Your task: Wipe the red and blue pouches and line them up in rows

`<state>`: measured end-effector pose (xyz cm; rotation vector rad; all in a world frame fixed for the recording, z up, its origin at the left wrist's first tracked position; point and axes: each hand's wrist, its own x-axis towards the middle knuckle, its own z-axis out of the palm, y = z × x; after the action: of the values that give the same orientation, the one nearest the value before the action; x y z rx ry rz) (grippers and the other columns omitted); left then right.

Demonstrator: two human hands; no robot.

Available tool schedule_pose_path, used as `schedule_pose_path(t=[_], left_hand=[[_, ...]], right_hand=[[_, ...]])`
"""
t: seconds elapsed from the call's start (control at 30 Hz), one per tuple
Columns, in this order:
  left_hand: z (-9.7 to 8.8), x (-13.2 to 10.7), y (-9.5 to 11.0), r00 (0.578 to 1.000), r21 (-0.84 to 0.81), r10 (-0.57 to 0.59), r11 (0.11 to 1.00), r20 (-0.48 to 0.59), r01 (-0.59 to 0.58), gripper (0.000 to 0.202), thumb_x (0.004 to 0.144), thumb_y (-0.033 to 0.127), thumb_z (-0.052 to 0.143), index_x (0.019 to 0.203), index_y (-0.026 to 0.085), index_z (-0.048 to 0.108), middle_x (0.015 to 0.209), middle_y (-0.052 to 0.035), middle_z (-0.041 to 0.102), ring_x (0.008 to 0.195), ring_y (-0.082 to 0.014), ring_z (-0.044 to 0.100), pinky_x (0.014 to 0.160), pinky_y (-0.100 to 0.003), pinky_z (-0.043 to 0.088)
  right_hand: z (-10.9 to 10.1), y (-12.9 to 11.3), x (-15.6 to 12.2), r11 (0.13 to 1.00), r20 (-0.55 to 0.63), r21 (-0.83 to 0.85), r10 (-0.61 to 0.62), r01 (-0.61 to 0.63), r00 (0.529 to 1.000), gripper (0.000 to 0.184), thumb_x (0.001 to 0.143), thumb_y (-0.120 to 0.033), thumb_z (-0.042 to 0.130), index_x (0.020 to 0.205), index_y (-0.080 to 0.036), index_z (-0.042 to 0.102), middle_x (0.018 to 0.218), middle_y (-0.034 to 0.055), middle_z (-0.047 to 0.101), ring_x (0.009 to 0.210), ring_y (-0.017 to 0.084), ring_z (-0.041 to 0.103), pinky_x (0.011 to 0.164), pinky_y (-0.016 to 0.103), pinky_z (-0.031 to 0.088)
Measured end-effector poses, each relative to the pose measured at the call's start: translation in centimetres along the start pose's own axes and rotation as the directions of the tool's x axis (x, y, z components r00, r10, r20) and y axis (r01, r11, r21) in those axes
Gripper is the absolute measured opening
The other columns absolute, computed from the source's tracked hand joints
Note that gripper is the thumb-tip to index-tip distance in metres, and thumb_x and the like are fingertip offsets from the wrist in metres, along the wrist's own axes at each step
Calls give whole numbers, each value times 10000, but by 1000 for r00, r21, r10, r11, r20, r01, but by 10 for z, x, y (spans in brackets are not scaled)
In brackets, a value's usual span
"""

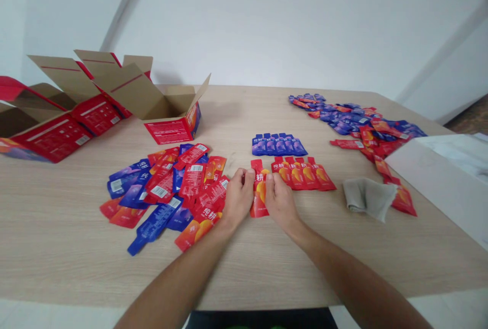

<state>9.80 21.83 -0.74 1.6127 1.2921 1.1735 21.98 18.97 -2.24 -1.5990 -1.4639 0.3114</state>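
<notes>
The red pouch (260, 192) lies at the centre of the frame, flat on the counter (244, 258) as far as can be told. Its narrow neck points toward the top of the frame. It is glossy red with an orange fruit print and white characters on its face, and its lower end shows between the two wrists.

The left hand (238, 196) grips the pouch's left edge, with its fingers curled and its fingertips near the neck. The right hand (279, 199) holds the right edge in the same way, knuckles up. Both hands are closed narrowly on the pouch, and both bare forearms run in from the bottom edge and meet at it.

Just right of the hands sits a neat row of red pouches (305, 172), overlapping side by side. A matching row of blue pouches (278, 145) sits just above it. Left of the hands a loose heap of red and blue pouches (168, 191) spreads over the counter, its nearest pieces touching the left hand. Further right lies a crumpled grey cloth (368, 198), with a white sheet (438, 176) beyond it at the right edge. A second scattered heap (358, 123) fills the upper right of the counter. In the upper left stand open red cartons (76, 110) with their brown flaps raised.
</notes>
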Motion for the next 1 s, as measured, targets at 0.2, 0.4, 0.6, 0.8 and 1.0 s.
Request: schedule_pose_path(t=[0.2,0.4,0.6,0.8,1.0], left_hand=[[8,-12,2,993,119,-4,993,120,-11,400,1010,487,337,771,209,498,683,14,570,617,-140,515,584,-254,329],[9,-12,7,991,312,-31,950,134,-12,328,1017,440,315,882,222,520,706,-26,617,610,-174,560,562,-269,306],[10,-8,11,993,338,-57,941,104,18,349,999,453,342,867,221,566,706,-39,635,639,-187,585,581,-272,328],[13,5,-4,951,-211,-215,942,220,262,84,812,246,513,773,192,565,619,38,547,524,-114,503,505,-216,386],[24,18,-16,936,-305,-287,890,206,340,153,777,202,549,922,172,587,620,51,527,409,-87,431,365,-194,321]], right_hand=[[-9,4,11,998,-108,-35,45,-49,993,338,1025,-407,278,793,-238,457,723,32,572,667,196,536,599,303,347],[-12,2,11,995,-89,-69,61,-67,994,334,1022,-407,295,784,-240,460,693,21,557,643,196,525,577,303,317],[-13,5,15,990,-64,-120,60,-67,996,343,1028,-408,285,804,-237,480,729,34,593,666,202,543,595,305,335],[-14,18,26,986,22,-152,79,-75,997,348,1033,-386,267,791,-242,472,757,56,633,718,218,593,638,312,384],[-38,41,51,958,39,-212,206,-193,978,306,1018,-280,292,949,-203,580,849,88,715,820,244,669,754,346,470]])
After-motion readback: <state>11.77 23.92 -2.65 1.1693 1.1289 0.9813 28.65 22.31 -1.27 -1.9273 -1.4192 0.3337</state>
